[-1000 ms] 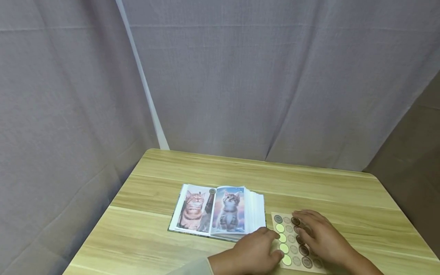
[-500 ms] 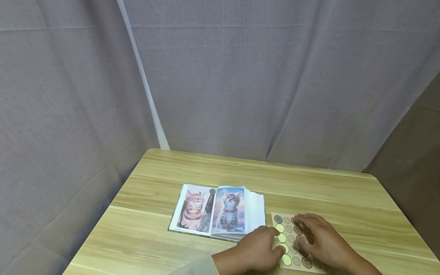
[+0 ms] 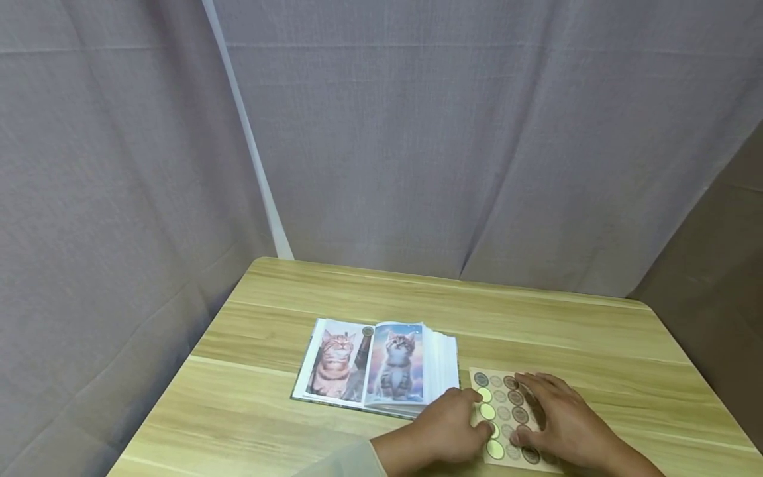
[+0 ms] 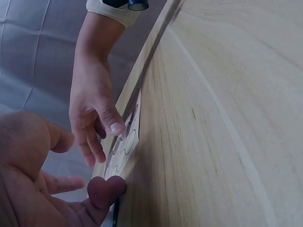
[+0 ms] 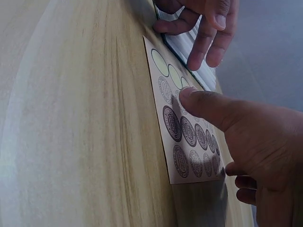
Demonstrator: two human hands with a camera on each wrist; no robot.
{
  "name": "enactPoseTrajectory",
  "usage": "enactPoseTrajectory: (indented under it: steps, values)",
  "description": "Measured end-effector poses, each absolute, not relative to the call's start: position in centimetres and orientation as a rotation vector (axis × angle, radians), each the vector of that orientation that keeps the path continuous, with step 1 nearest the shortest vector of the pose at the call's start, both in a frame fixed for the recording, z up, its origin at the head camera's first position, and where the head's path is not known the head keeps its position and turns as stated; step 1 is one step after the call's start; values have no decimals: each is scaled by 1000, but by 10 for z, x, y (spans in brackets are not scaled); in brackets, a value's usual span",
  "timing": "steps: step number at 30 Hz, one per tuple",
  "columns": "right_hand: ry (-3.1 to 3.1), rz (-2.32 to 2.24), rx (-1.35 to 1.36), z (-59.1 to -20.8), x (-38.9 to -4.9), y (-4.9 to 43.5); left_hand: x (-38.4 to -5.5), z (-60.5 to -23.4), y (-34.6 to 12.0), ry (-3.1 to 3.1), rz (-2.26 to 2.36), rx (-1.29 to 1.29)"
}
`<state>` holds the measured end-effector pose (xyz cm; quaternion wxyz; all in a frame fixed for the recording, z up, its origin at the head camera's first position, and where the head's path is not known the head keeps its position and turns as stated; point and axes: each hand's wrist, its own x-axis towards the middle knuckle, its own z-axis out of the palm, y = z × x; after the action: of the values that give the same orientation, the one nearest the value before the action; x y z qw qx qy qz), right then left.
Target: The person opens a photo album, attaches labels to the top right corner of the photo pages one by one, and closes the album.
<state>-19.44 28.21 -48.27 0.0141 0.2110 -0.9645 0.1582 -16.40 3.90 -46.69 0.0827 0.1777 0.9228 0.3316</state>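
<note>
A sheet of round stickers (image 3: pixel 504 413) lies flat on the table, with brown seal designs in rows and a column of yellow-green discs along its left side. My left hand (image 3: pixel 450 427) is at that left edge, forefinger and thumb tips over the yellow-green discs, fingers loosely bent around nothing. Across the right side of the sheet spreads my right hand (image 3: pixel 563 424), its thumb (image 5: pixel 203 104) reaching over the stickers in the right wrist view and its other fingers beyond the far right part. Neither hand pinches a sticker.
An open album (image 3: pixel 441 364) lies left of the sheet, close to my left hand, showing two cat pictures. A round seal (image 3: pixel 367 331) sits at the top of its left page. Grey curtains (image 3: pixel 381 146) stand behind the wooden table (image 3: pixel 250 371).
My left thumb has slid up along the yellow-green discs. My right hand has drawn slightly right and nearer, uncovering more of the dark seals. Sheet and album stay nearly in place.
</note>
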Motion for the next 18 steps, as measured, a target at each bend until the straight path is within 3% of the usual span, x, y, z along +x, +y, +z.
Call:
enactPoseTrajectory:
  steps: [18]
  values:
    - [-3019, 525, 640, -489, -195, 284, -166, -471, 43, 2737, 1079, 468]
